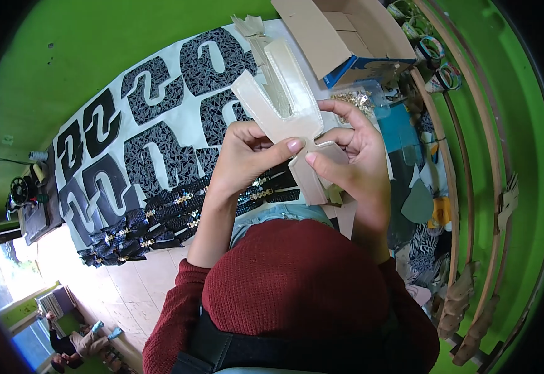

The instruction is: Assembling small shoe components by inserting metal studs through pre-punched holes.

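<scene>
Both hands hold a cream sandal upper [300, 81] that looks like leather, raised over the table in front of me. Two long prongs with stitched edges point away from me, and a shorter flap [309, 181] hangs toward me from its narrow middle. My left hand [247, 153] pinches it from the left, thumb on top and fingers behind. On the other side my right hand [360, 156] grips the narrow middle between thumb and fingers. Behind the prongs lies a stack of cream strips [256, 43]. Parts of the upper under my fingers are hidden.
Black patterned cut pieces [153, 87] and plain black ones [100, 118] lie on the white-covered table [181, 134]. Black straps with gold buckles [153, 218] are heaped along the near edge. An open cardboard box [372, 34], a clear tray of gold bits [378, 100] and wooden rails [446, 162] are at right.
</scene>
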Motion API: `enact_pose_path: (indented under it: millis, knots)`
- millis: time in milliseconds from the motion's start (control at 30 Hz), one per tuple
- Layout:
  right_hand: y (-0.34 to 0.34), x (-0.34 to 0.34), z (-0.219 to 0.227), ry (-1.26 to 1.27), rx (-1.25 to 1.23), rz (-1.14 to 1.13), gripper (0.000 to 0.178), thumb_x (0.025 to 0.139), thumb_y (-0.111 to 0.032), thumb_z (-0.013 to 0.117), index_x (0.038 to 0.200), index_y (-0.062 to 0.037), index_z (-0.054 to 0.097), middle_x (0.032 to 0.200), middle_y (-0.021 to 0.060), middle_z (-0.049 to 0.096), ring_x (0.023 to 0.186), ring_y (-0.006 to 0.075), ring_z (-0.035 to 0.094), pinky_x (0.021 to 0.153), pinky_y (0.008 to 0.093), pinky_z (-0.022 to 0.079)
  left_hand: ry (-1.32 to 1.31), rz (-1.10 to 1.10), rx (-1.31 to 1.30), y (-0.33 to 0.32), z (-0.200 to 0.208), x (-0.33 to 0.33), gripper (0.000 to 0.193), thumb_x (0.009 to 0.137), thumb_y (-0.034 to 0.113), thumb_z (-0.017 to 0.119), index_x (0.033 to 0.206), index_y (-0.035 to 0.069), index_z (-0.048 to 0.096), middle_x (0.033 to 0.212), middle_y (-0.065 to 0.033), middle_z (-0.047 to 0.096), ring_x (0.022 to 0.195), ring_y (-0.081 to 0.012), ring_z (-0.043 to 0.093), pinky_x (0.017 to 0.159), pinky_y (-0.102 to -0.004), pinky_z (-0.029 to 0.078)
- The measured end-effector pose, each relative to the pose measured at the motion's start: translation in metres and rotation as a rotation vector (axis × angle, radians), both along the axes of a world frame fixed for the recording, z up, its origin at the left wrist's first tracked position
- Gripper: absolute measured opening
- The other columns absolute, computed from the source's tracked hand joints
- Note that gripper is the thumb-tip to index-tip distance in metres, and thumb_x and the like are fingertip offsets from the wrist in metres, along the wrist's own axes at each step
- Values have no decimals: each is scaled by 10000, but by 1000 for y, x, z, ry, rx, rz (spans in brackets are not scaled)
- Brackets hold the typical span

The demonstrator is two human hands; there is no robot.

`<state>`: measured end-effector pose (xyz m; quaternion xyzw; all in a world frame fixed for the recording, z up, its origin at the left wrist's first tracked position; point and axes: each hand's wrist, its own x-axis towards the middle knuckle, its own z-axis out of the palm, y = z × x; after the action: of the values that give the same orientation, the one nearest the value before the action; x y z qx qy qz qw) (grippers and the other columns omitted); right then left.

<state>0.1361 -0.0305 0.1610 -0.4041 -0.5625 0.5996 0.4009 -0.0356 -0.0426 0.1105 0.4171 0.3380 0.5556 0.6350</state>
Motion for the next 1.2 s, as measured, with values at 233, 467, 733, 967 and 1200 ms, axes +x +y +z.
enact_pose_path:
  millis: [233, 467, 733, 967, 1200]
  knots:
    - [5, -2, -3, 85, -25, 42, 598, 665, 2, 668, 1207, 5, 416, 775, 82, 653, 728, 81, 603, 676, 208, 462, -44, 36, 43, -3, 7, 3, 207, 751, 54, 704, 932, -34, 653, 853, -85, 662, 766, -92, 607, 708, -216, 498]
    - [6, -2, 3, 155, -37, 82, 618, 669, -5, 676, 1223, 22, 403, 783, 86, 656, 728, 83, 607, 679, 200, 467, -16, 112, 84, -8, 15, 5, 207, 747, 59, 705, 920, -42, 651, 819, -88, 661, 733, -90, 607, 674, -218, 503]
    - [3, -8, -2, 103, -1, 69, 596, 683, -23, 684, 1218, 5, 423, 804, 91, 664, 765, 87, 608, 694, 206, 471, 51, 216, 74, -11, 12, 4, 180, 768, 59, 687, 908, -48, 650, 781, -71, 657, 673, -74, 588, 605, -196, 479]
    - [2, -17, -3, 28, 105, -106, 502, 701, -56, 686, 1157, 15, 490, 805, 96, 665, 770, 95, 613, 697, 213, 478, 226, 364, 147, -15, 12, 15, 138, 815, 69, 646, 890, -47, 647, 748, -40, 638, 658, -47, 556, 578, -177, 442]
    - [2, -18, -6, 31, 115, -143, 468, 704, -42, 673, 1136, 20, 505, 809, 102, 666, 773, 95, 612, 698, 216, 484, 193, 402, 115, -16, 12, 23, 160, 814, 104, 662, 885, -39, 652, 696, -11, 619, 603, -30, 519, 541, -169, 417]
